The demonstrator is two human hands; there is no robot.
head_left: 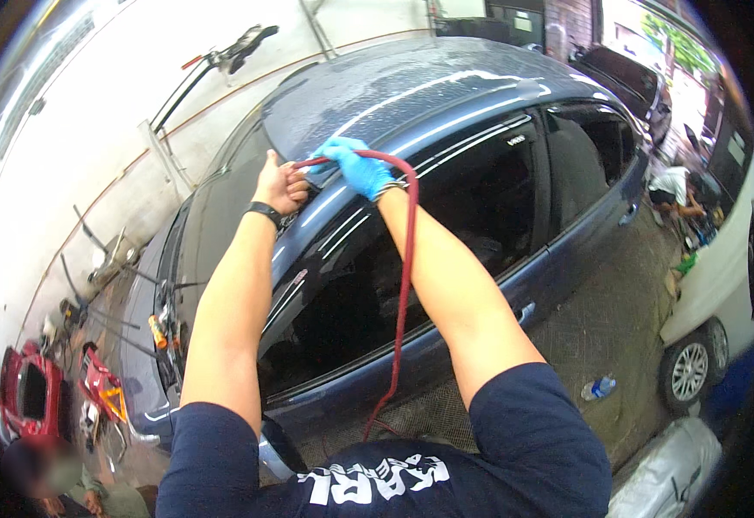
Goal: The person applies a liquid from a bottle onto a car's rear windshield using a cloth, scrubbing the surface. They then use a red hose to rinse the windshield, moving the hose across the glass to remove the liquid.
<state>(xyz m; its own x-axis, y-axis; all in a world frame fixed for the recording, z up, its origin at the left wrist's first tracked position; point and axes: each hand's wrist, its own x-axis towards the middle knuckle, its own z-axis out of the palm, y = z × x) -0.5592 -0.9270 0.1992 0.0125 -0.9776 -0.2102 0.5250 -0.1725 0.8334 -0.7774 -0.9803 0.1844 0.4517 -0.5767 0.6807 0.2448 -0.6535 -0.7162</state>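
A dark red hose [409, 250] runs up from below, bends over my right forearm and passes through both hands. My right hand [357, 168], in a blue glove, is closed around it near the bend. My left hand [282, 187], bare with a black wristband, is curled at the hose's end with the thumb raised; its grip is partly hidden. Both hands are at the front roof edge of a dark blue car [515, 298], above the windshield pillar. Wet-looking streaks mark the roof [368, 91].
An orange-handled item [158, 332] lies by the windshield base. Red car parts [27, 393] and another person [44, 475] are at lower left. A person crouches [675, 190] at far right. A wheel [688, 371] and a plastic bottle [599, 388] are at right.
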